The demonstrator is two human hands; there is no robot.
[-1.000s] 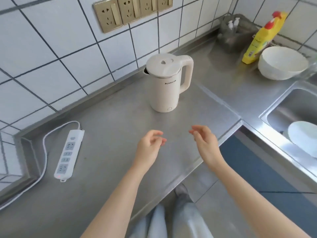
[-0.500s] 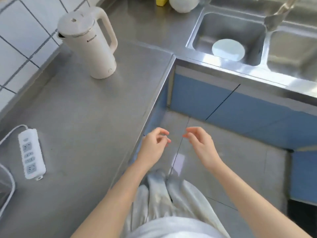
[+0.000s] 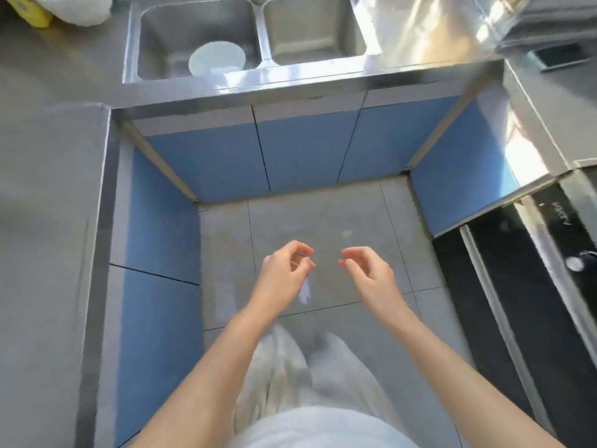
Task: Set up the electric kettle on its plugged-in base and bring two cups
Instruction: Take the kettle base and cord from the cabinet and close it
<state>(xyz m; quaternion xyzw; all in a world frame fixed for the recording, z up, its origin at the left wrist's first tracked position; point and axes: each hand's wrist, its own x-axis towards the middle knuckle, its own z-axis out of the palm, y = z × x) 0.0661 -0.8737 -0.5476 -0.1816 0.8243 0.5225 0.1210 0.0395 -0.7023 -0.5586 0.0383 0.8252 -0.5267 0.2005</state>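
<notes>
Here the steel tabletop [image 3: 48,195] wraps round the person on three sides, with blue cabinet fronts [image 3: 310,153] beneath it and grey floor tiles [image 3: 323,218] in the well between. At twelve o'clock sits the double sink [image 3: 255,64], a white plate [image 3: 217,58] lying in its left basin. At three o'clock a black glass-fronted appliance [image 3: 529,286] stands under the tabletop. At eleven o'clock, cut by the frame edge, a white bowl [image 3: 82,11] stands just beside a yellow bottle [image 3: 30,11].

The left hand [image 3: 282,271] and right hand [image 3: 368,273] hover over the floor, near each other but apart; the fingers of both are loosely curled and hold nothing.

The kettle, its base and the two cups are nowhere in sight from this angle. To my eye the job is barely begun: with nothing in hand, the base, the plugging-in, the seating of the kettle and both cups all appear to remain.
</notes>
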